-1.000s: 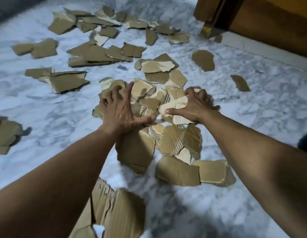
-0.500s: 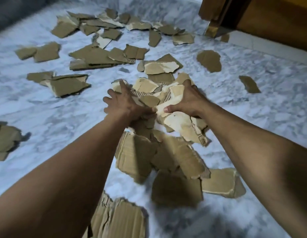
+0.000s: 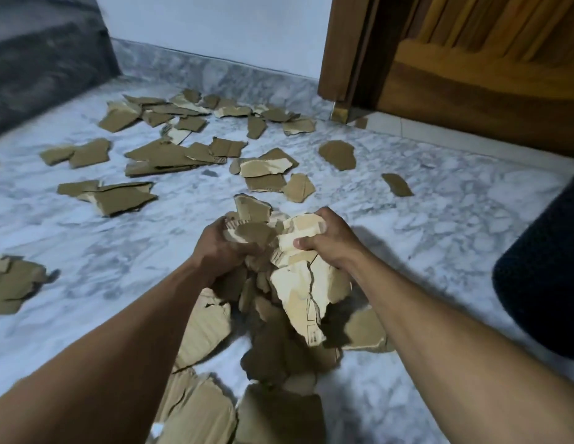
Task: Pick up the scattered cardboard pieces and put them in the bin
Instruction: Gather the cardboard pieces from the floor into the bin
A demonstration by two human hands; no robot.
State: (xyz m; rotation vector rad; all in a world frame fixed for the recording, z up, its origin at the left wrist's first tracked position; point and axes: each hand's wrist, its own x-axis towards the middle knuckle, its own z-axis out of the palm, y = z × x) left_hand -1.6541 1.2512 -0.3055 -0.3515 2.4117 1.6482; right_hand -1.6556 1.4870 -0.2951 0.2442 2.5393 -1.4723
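A bundle of torn brown cardboard pieces [image 3: 298,293] is squeezed between my two hands above the marble floor. My left hand [image 3: 218,245] clamps its left side and my right hand [image 3: 330,241] clamps its right side, thumb on a pale piece. Several pieces hang loose under the bundle. More cardboard pieces [image 3: 170,155] lie scattered farther back towards the wall, a few [image 3: 10,283] at the left edge, and some [image 3: 199,411] on the floor close to me. A dark rounded object [image 3: 542,277] at the right edge may be the bin; I cannot tell.
Grey-white marble floor [image 3: 439,225] all around. A wooden door and frame [image 3: 455,68] stand at the back right. Dark grey furniture [image 3: 38,59] fills the back left corner, and a white wall [image 3: 215,30] runs between them.
Both hands went from pressing flat on the pile to gathering it between them and lifting it off the floor. The view has tilted up, showing wall and door.
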